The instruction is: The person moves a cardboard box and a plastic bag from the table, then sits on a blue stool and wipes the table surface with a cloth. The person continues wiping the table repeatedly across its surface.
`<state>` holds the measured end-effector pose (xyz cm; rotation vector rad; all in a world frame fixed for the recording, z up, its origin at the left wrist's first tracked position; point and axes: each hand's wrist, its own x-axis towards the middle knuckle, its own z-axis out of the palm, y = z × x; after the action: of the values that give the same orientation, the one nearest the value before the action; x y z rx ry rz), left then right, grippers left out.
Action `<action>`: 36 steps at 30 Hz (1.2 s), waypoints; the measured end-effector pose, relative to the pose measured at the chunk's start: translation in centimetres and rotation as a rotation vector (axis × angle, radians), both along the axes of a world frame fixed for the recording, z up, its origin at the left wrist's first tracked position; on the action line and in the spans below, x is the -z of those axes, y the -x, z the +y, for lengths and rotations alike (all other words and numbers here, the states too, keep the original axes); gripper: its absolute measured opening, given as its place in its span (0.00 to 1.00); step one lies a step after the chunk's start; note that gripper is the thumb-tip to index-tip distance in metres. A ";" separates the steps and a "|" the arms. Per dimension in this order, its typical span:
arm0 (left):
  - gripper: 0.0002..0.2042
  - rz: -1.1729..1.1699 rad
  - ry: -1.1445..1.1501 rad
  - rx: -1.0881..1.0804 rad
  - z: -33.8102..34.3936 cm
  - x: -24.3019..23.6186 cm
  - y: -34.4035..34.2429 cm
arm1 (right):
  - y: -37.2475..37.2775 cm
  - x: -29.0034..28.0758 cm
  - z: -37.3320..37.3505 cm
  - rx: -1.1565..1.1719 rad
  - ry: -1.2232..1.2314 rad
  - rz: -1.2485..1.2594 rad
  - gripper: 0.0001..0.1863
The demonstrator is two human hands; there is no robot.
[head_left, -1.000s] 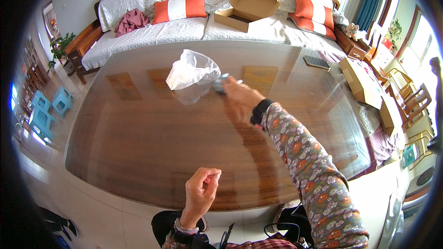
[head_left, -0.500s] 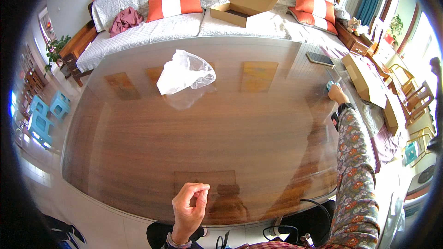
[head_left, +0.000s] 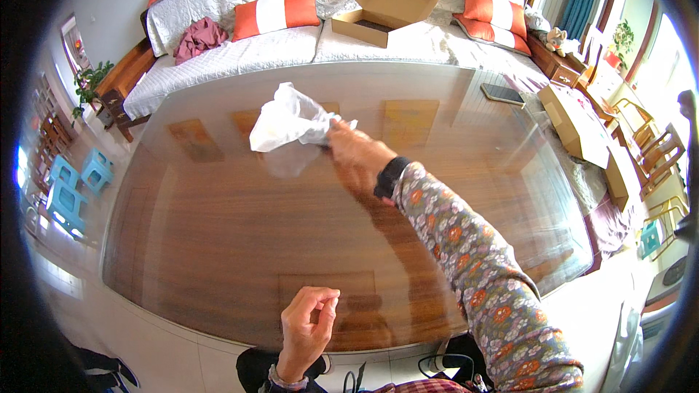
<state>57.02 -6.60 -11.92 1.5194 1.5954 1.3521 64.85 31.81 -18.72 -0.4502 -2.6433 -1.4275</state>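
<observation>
The glass-topped wooden table (head_left: 218,233) fills the middle of the view. Toward its far side lies a crumpled translucent white plastic bag (head_left: 284,120). My right hand (head_left: 353,149), blurred, reaches forward to the bag's right end with fingers closed. Whether it grips the bag or something smaller against it, I cannot make out. My left hand (head_left: 309,324) is at the near edge, thumb and forefinger pinched together with nothing visible in them. A dark phone (head_left: 502,94) rests near the far right corner.
Behind the table is a covered sofa (head_left: 196,80) with orange-striped pillows, a pink cloth and an open cardboard box (head_left: 368,25). More cardboard (head_left: 575,127) lies along the right side. Blue plastic stools (head_left: 67,204) stand at left, wooden chairs (head_left: 655,156) at right.
My right hand swept out to the table's right edge holding something light blue, and has now come back left to the bag, whose right end looks more bunched. My left hand stays pinched.
</observation>
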 end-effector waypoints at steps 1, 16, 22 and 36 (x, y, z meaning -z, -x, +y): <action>0.03 -0.003 0.018 0.002 -0.2 -0.1 0.0 | 1.7 -0.3 -1.4 -0.077 0.433 0.074 0.13; 0.02 0.018 -0.093 0.036 -1.7 -0.1 0.5 | -14.0 -3.3 -6.2 0.152 0.037 -0.092 0.18; 0.03 0.067 -0.125 0.049 -1.7 0.4 0.8 | -40.2 -1.5 -3.8 0.888 0.705 0.407 0.20; 0.04 0.107 -0.136 0.088 -0.7 1.1 -0.7 | -30.6 -0.2 -3.7 0.527 0.790 0.639 0.18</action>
<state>57.71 -7.25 -12.99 1.7489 1.5070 1.3750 95.42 28.07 -18.56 -1.4568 -2.4739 -0.1106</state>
